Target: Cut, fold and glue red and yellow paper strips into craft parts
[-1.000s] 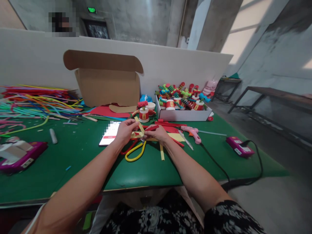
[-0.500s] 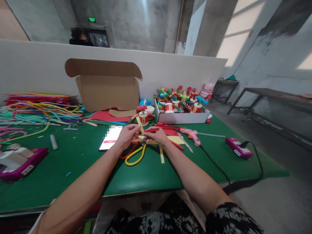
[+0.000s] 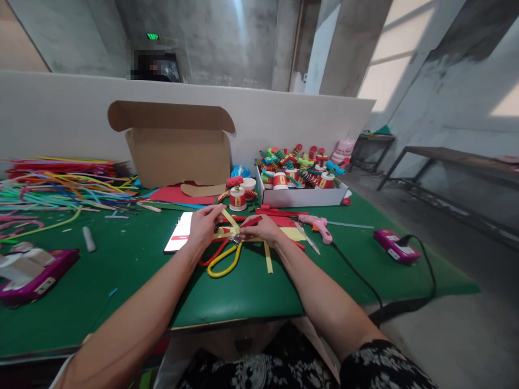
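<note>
My left hand (image 3: 204,224) pinches the upper end of a pale yellow paper strip (image 3: 230,218), which slants down toward my right hand (image 3: 263,229). The right fingers are closed at the strip's lower end, and a red strip (image 3: 252,221) shows between them. Right below the hands lie scissors (image 3: 224,265) with one red and one yellow handle; their blades are mostly hidden. Another pale yellow strip (image 3: 268,258) sticks out from under my right hand. A phone (image 3: 178,235) with a lit screen lies beside my left hand.
A paper-cup figure (image 3: 238,200) stands behind my hands, near a white box (image 3: 304,196) of similar figures. To the right are a pink glue gun (image 3: 320,226) with its cord and a purple power strip (image 3: 396,246). Colourful pipe cleaners (image 3: 68,186) pile up left.
My left hand has moved a little left and down. The yellow strip, upright before, now slants between both hands. The right hand stays in nearly the same place.
</note>
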A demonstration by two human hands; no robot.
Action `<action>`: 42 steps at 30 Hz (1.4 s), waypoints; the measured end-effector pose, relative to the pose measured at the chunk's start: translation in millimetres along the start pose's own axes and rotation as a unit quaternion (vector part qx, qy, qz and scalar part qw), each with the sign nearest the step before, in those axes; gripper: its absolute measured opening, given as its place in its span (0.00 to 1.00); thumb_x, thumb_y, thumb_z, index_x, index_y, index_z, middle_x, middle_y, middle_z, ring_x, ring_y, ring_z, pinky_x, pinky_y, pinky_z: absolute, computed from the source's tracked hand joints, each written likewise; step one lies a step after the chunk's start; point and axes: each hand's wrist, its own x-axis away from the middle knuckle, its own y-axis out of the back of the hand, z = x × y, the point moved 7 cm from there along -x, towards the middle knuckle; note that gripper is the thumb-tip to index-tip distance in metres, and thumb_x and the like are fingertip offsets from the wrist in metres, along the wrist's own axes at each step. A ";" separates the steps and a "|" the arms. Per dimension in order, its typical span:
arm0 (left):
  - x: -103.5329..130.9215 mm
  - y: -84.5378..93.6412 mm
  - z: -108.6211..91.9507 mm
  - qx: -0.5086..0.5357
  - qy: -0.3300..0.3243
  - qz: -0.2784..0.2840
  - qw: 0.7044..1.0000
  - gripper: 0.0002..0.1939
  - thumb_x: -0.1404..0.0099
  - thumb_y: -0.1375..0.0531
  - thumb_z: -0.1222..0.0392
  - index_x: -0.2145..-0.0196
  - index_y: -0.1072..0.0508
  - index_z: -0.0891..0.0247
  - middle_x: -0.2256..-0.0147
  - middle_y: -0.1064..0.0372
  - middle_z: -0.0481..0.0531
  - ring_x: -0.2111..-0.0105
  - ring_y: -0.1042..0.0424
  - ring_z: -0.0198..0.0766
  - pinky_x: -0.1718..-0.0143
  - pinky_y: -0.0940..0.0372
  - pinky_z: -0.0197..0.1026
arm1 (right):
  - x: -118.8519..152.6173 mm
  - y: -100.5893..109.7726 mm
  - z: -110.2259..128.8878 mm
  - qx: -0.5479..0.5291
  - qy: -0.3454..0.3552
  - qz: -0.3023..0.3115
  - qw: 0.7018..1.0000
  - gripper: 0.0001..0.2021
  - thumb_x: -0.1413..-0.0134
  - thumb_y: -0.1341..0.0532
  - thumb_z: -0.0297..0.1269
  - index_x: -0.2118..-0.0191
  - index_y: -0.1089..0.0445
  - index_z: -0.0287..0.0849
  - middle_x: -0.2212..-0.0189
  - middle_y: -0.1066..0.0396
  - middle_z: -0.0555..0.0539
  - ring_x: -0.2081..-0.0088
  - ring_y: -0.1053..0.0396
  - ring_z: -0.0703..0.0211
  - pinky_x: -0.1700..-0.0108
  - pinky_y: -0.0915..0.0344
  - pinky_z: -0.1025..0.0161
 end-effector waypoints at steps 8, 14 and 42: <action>9.5 -25.0 22.8 -0.041 0.074 0.153 0.985 0.20 0.56 0.33 0.47 0.73 0.27 0.67 0.78 0.35 0.48 0.80 0.40 0.28 0.78 0.45 0.32 | -1.8 7.2 4.0 -0.097 0.051 -0.092 0.990 0.15 0.73 0.29 0.40 0.77 0.30 0.39 0.82 0.29 0.52 0.78 0.31 0.63 0.68 0.31 0.63; 14.7 -29.1 20.5 -0.075 0.042 0.172 0.981 0.17 0.55 0.33 0.49 0.75 0.28 0.66 0.81 0.37 0.46 0.81 0.42 0.28 0.80 0.47 0.32 | -1.9 3.0 2.9 -0.082 0.060 -0.093 0.990 0.15 0.73 0.29 0.40 0.76 0.30 0.39 0.83 0.29 0.51 0.78 0.30 0.62 0.69 0.31 0.63; 17.9 -29.3 9.3 -0.052 0.030 0.140 0.988 0.15 0.56 0.33 0.51 0.78 0.28 0.67 0.82 0.36 0.46 0.82 0.42 0.28 0.80 0.48 0.33 | -10.0 1.0 -7.9 -0.145 0.033 -0.042 0.988 0.18 0.74 0.28 0.43 0.74 0.29 0.38 0.80 0.29 0.53 0.77 0.32 0.69 0.69 0.34 0.68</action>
